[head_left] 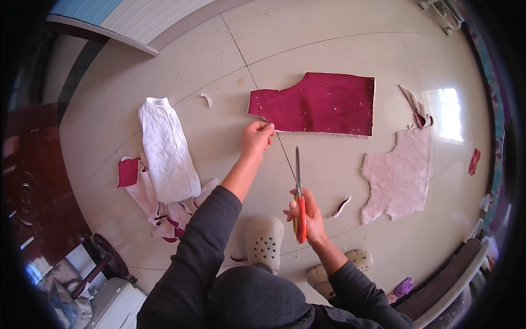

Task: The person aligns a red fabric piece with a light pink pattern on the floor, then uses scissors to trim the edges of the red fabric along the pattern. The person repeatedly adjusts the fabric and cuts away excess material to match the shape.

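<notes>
A dark red piece of fabric (334,107) with a pale fuzzy edge lies flat on the tiled floor in front of me. My left hand (257,138) is closed, pinching this fabric at its near left edge. My right hand (312,219) grips scissors (301,214) with red-orange and yellow handles. Their blades point away from me, look closed, and stand apart from the fabric. On the right lies a cut pale pink fabric piece (399,178), fuzzy side up. A white folded garment (170,156) lies on the left.
Fabric offcuts (129,172) lie beside and under the white garment. A narrow scrap (342,205), a pale scrap (206,100) and a longer offcut (412,102) are scattered about. My beige clogs (264,241) stand close below. A dark red wooden piece (41,181) stands left; a dark red cloth bit (474,162) lies far right.
</notes>
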Available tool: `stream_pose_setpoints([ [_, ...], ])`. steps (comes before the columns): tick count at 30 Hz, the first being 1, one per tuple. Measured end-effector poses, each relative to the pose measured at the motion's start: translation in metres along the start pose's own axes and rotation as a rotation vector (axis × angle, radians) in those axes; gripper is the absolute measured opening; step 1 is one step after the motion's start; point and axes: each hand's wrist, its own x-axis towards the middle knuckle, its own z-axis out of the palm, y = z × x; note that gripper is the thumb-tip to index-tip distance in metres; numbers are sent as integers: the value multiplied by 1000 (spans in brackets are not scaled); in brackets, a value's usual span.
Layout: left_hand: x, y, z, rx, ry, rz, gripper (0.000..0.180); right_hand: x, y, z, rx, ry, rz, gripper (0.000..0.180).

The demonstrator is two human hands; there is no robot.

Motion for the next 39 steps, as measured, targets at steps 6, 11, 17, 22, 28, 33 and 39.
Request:
stream_pose_setpoints([
  [6, -4, 7, 0, -56, -23, -65, 14, 37, -28, 7, -186, -70, 137, 54],
  [11, -7, 10, -3, -97, -55, -98, 13, 60, -39, 9, -159, -88, 262, 48],
  [17, -11, 12, -2, -161, -76, -150, 9, 75, -46, 16, -158, -92, 258, 47],
  [22, -12, 12, -3, -172, -66, -141, 10, 86, -50, 17, -145, -72, 247, 47],
  [28, -14, 12, -3, -170, -63, -132, 9, 93, -60, 18, -174, -66, 254, 45],
  [33, -14, 14, -4, -207, -68, -143, 9, 96, -63, 19, -179, -81, 254, 46],
  [39, -15, 12, -6, -205, -79, -140, 10, 102, -67, 22, -175, -56, 289, 46],
])
